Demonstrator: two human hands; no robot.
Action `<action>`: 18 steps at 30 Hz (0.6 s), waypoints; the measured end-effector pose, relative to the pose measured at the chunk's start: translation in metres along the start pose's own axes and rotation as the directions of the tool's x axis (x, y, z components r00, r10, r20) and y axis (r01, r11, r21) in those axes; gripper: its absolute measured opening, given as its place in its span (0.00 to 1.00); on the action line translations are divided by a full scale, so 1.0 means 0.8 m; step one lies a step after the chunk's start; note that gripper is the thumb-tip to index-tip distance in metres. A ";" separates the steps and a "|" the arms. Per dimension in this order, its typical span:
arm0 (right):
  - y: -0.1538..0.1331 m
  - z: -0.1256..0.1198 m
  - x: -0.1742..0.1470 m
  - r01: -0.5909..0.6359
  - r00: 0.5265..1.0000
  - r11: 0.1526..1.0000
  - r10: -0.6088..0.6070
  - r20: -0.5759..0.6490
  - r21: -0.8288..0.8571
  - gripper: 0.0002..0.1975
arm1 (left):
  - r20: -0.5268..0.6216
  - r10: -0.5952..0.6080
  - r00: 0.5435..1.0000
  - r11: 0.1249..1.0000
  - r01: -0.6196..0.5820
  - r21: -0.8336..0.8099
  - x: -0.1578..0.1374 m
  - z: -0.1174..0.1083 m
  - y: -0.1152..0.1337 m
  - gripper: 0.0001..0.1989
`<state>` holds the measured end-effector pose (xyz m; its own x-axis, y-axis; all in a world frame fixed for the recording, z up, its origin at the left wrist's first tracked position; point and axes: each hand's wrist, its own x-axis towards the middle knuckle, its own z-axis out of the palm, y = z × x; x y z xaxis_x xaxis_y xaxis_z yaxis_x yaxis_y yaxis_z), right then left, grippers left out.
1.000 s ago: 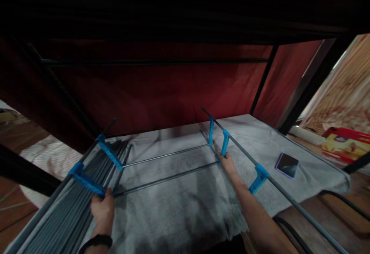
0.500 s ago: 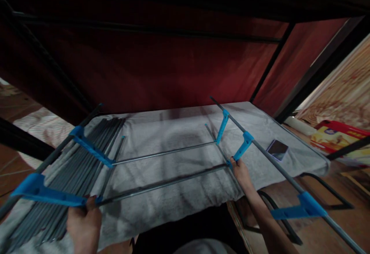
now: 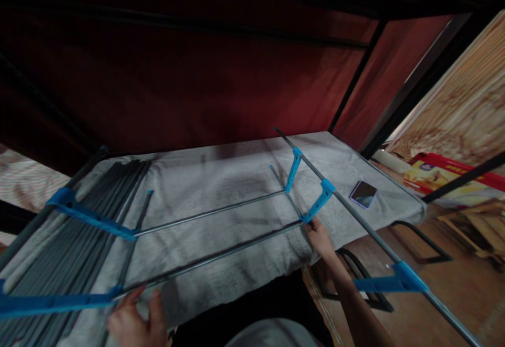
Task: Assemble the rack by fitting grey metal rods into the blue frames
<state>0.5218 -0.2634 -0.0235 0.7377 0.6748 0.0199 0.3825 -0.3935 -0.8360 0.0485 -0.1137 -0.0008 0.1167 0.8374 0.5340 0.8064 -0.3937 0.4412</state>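
Observation:
A half-built frame of grey metal tubes joined by blue plastic brackets lies across the bed. My left hand [image 3: 138, 318] is at the left end of the near crossbar [image 3: 213, 258], thumb and forefinger apart, just beside the near left bracket [image 3: 59, 302]. My right hand [image 3: 320, 239] is closed at the lower end of the right-hand bracket [image 3: 317, 202], where the crossbar meets it; the fingertips are partly hidden. Another crossbar [image 3: 209, 212] runs parallel behind. A long tube [image 3: 366, 228] passes through the right-side brackets, one of them [image 3: 394, 279] beyond my forearm.
Several loose grey tubes [image 3: 84, 231] lie side by side on the left of the grey bedcover [image 3: 221, 178]. A phone [image 3: 363, 194] rests at the right. Dark bed posts and red cloth enclose the back. On the floor stand a red-yellow box [image 3: 453, 178] and a wooden stool [image 3: 473, 228].
My left hand has let go of the near left bracket and shifted right along the crossbar, its fingers opening. My right hand keeps its hold. The view has turned somewhat to the right.

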 end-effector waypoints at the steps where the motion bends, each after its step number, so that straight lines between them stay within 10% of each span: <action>1: 0.000 -0.001 0.002 -0.004 1.000 1.000 0.004 0.012 -0.008 0.18 | 0.015 0.082 0.996 0.997 -0.082 -0.004 0.004 0.011 0.019 0.22; 8: -0.019 -0.010 0.005 -0.024 0.997 0.989 0.034 0.067 -0.143 0.16 | 0.418 0.512 0.751 0.851 -0.509 -0.129 0.047 0.099 0.097 0.19; 13: -0.031 -0.012 0.006 -0.068 0.996 0.983 0.076 0.040 -0.171 0.11 | 0.669 0.478 0.569 0.836 -0.530 -0.146 0.051 0.098 0.111 0.20; 18: -0.043 -0.010 0.011 -0.114 0.993 0.974 0.114 -0.013 -0.196 0.08 | 0.743 0.413 0.527 0.853 -0.511 -0.111 0.054 0.087 0.120 0.22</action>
<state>0.5192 -0.2490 0.0097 0.7836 0.6175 -0.0680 0.3974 -0.5824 -0.7091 0.1710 -0.0891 0.0142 0.8248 0.5607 -0.0722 0.5636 -0.8054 0.1837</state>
